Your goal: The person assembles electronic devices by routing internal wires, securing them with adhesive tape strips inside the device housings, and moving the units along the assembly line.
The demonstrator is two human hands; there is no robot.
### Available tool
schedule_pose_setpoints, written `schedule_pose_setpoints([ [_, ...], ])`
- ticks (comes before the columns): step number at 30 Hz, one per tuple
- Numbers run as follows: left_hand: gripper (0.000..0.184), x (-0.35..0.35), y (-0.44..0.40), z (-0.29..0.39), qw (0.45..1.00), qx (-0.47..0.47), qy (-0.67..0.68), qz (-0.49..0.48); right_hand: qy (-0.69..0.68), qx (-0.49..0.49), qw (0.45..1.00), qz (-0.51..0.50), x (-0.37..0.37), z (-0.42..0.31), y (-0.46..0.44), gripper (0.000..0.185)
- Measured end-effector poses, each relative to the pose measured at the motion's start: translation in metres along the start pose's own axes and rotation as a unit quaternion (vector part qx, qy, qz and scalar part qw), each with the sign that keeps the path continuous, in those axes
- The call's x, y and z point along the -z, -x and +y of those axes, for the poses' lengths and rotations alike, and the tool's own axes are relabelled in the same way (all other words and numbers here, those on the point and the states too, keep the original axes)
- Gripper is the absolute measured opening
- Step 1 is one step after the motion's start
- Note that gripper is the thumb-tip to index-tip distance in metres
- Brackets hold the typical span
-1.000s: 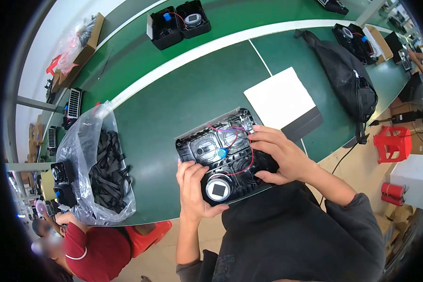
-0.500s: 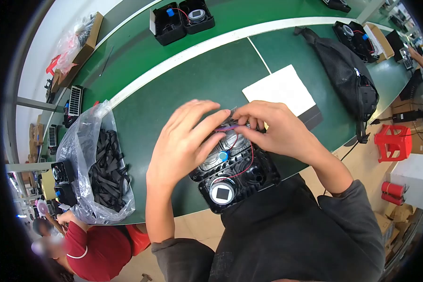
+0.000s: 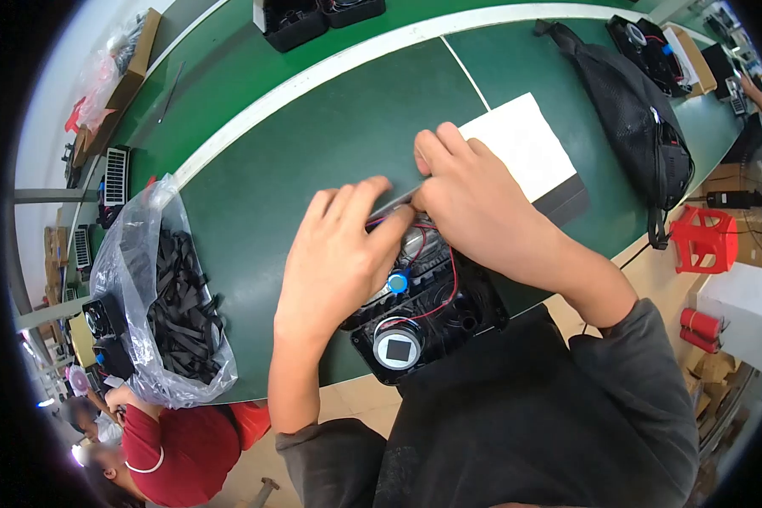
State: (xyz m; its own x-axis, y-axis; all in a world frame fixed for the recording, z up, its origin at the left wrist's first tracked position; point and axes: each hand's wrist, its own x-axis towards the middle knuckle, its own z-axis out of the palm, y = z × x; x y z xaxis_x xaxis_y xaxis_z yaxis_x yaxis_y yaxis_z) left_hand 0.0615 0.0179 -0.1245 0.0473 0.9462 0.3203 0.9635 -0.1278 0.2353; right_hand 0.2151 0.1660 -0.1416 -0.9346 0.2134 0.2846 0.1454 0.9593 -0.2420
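An opened black plastic housing [image 3: 483, 296] lies at the table's front edge, against my body. Inside it are a round silver part with a dark square [image 3: 396, 349], a blue cylindrical part [image 3: 397, 282] and red wires [image 3: 455, 284]. At its far side, a thin grey panel [image 3: 395, 203] shows edge-on between my hands. My left hand [image 3: 334, 254] pinches its left part, thumb beside a purple wire. Curled over the panel's right end is my right hand [image 3: 478, 190]; its fingertips are partly hidden. Both hands cover the housing's far part.
On the left stands a clear plastic bag [image 3: 131, 279] of black straps [image 3: 186, 313]. A white sheet [image 3: 525, 144] lies beyond my right hand, with a black bag [image 3: 626, 110] farther right. More black housings [image 3: 292, 25] sit at the back. A person in red [image 3: 186, 453] is at lower left.
My right hand has turned over, its back now upward and fingers curled. The grey panel's edge now shows between my hands. The whole view has shifted slightly.
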Motion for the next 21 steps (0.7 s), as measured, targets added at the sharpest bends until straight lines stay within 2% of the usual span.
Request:
schedule_pose_setpoints([
  [4,0.026,-0.004,0.000,0.002,0.999,0.023,0.002,-0.039,0.013,0.005,1.000,-0.025,-0.001,-0.004,0.002,0.010],
  [5,0.023,-0.001,-0.004,0.004,0.999,0.028,-0.009,-0.032,-0.028,0.008,0.999,-0.042,0.003,0.003,-0.002,0.007],
  [7,0.023,-0.002,-0.004,0.007,0.996,0.047,-0.031,-0.066,-0.114,0.012,0.990,-0.082,0.002,0.016,0.005,0.017],
  [10,0.023,-0.006,-0.003,0.010,0.994,0.059,-0.049,-0.077,-0.136,0.051,0.987,-0.070,0.016,0.018,0.017,0.028],
  [13,0.023,-0.007,-0.003,0.012,0.995,0.044,-0.064,-0.069,-0.103,0.045,0.993,-0.042,0.047,0.017,0.022,0.036],
  [16,0.023,-0.006,-0.009,0.012,0.994,0.015,-0.091,-0.065,-0.101,0.080,0.992,-0.012,0.037,0.018,0.032,0.036],
  [19,0.023,-0.003,-0.015,0.009,0.991,-0.008,-0.097,-0.087,-0.169,0.074,0.981,0.055,0.042,0.042,0.040,0.028],
  [20,0.023,-0.002,-0.016,0.008,0.990,-0.012,-0.098,-0.097,-0.178,0.018,0.982,0.056,0.051,0.051,0.045,0.026],
  [21,0.023,0.000,-0.016,0.007,0.992,-0.007,-0.085,-0.088,-0.176,-0.031,0.984,0.009,0.055,0.063,0.053,0.026],
])
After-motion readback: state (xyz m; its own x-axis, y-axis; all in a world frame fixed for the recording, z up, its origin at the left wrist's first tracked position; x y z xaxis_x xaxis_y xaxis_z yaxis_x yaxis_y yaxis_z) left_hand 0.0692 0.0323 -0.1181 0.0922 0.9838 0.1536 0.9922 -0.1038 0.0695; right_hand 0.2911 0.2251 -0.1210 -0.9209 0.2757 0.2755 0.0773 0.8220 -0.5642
